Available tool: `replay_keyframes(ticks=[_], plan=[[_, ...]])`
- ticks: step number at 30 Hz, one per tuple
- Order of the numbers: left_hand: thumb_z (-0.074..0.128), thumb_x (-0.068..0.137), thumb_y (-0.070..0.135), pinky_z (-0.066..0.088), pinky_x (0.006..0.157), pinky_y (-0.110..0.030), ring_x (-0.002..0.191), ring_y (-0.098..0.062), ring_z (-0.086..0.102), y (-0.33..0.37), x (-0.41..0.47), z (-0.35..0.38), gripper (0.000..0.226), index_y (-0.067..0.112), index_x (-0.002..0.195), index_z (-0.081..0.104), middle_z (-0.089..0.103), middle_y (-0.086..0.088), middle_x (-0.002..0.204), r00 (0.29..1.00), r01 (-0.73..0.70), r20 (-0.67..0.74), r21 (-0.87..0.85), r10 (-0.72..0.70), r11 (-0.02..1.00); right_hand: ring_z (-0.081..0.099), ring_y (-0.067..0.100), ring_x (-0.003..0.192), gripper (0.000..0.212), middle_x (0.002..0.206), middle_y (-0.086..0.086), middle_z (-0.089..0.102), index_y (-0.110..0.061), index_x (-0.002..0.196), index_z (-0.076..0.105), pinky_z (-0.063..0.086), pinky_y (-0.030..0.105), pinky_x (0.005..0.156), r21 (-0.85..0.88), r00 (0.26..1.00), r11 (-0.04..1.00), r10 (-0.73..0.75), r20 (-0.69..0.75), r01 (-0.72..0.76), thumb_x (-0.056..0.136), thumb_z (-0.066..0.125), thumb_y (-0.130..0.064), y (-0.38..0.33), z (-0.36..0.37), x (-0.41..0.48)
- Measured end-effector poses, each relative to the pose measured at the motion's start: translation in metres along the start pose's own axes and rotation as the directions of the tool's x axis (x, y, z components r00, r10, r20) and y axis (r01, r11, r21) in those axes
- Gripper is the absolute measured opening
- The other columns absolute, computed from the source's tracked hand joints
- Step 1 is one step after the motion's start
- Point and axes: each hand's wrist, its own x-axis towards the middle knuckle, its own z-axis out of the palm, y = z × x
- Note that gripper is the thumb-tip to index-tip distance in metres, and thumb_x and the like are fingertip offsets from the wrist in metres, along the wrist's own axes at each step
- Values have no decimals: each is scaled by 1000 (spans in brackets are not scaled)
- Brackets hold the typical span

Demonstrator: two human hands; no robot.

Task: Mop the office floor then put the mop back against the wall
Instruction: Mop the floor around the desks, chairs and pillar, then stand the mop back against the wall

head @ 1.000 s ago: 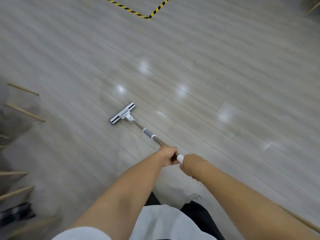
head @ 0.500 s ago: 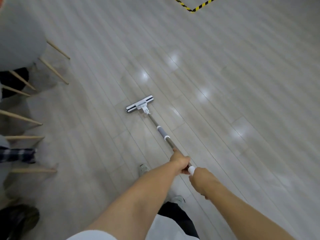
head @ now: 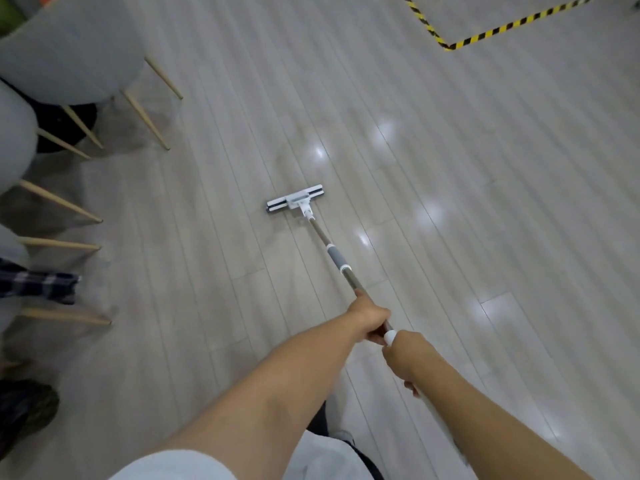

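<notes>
On the floor (head: 485, 168) lay one mop (head: 295, 201); two hands, left hand (head: 370, 315) and right hand (head: 403, 355), curled fingers around its handle.

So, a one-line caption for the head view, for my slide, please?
Mopping: left hand and right hand grip the mop, its head on the floor near chairs.

My left forearm (head: 277, 393) and right forearm (head: 485, 414) are bare. I wear a white top (head: 322, 459) with a short sleeve (head: 173, 467). Dark trousers (head: 370, 467) show below it.

Bare floor (head: 450, 168) ahead and right; chair legs (head: 149, 123) crowding the left
</notes>
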Motion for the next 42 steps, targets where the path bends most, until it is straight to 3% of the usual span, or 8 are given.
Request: replay_keyframes(ticks=[6, 10, 13, 17, 22, 31, 36, 42], plan=[[56, 83, 2, 62, 61, -37, 71, -26, 68, 57, 4, 21, 88, 21, 155, 9, 63, -18, 104, 999, -33, 30, -316, 44, 948, 68, 22, 98, 41, 101, 2, 60, -20, 133, 55, 58, 32, 82, -396, 965, 909, -207, -160, 129, 95, 46, -8, -9, -71, -12], [57, 89, 3, 62, 68, -39, 80, -31, 71, 93, 17, 10, 41, 3, 127, 41, 65, -18, 100, 999, -25, -45, -491, 3, 871, 63, 23, 111, 44, 116, 3, 61, -22, 139, 49, 54, 33, 92, -500, 933, 851, -294, -207, 157, 98, 49, -8, -22, -102, -20], [54, 97, 4, 60, 65, -39, 86, -32, 67, 108, 15, 11, 6, 2, 101, 51, 63, -17, 91, 1000, 12, -9, -546, -19, 838, 63, 24, 115, 41, 127, 5, 61, -16, 138, 52, 51, 31, 87, -549, 913, 817, -343, -220, 175, 99, 49, -7, -13, -120, -19], [53, 100, 5, 56, 42, -32, 70, -25, 61, 126, 12, 46, 9, 3, 91, 52, 55, -12, 77, 998, 55, 62, -587, -23, 807, 65, 24, 108, 33, 119, 4, 64, -13, 127, 60, 50, 31, 79, -589, 895, 785, -386, -223, 192, 97, 48, -8, 26, -154, -3], [50, 101, 4, 60, 50, -34, 75, -25, 62, 156, -2, 103, 6, 0, 100, 53, 57, -12, 83, 998, 19, 58, -678, 28, 735, 66, 24, 105, 31, 118, 4, 63, -14, 127, 60, 47, 30, 75, -695, 866, 687, -461, -194, 210, 98, 51, -10, 71, -217, 9], [45, 103, 1, 58, 50, -35, 61, -25, 60, 166, -52, 102, 15, -3, 91, 52, 59, -13, 75, 989, -147, -137, -905, 53, 400, 65, 27, 102, 31, 115, 7, 64, -10, 126, 62, 49, 35, 80, -914, 724, 298, -689, -6, 276, 96, 54, -8, 60, -271, -41], [43, 102, -3, 55, 46, -30, 35, -22, 58, 122, -92, 49, 22, -2, 82, 52, 60, -12, 52, 960, -279, -277, -939, 39, 203, 63, 27, 105, 31, 115, 8, 62, -7, 130, 61, 49, 35, 85, -960, 661, 63, -738, 139, 272, 99, 56, -11, 8, -232, -94], [43, 99, -6, 56, 47, -29, 43, -24, 66, 48, -158, -35, 20, -5, 84, 57, 67, -16, 58, 897, -439, -439, -898, 42, -16, 59, 24, 123, 31, 133, 4, 61, -10, 131, 62, 45, 34, 99, -966, 503, -198, -825, 256, 165, 100, 55, -14, -62, -146, -185]])
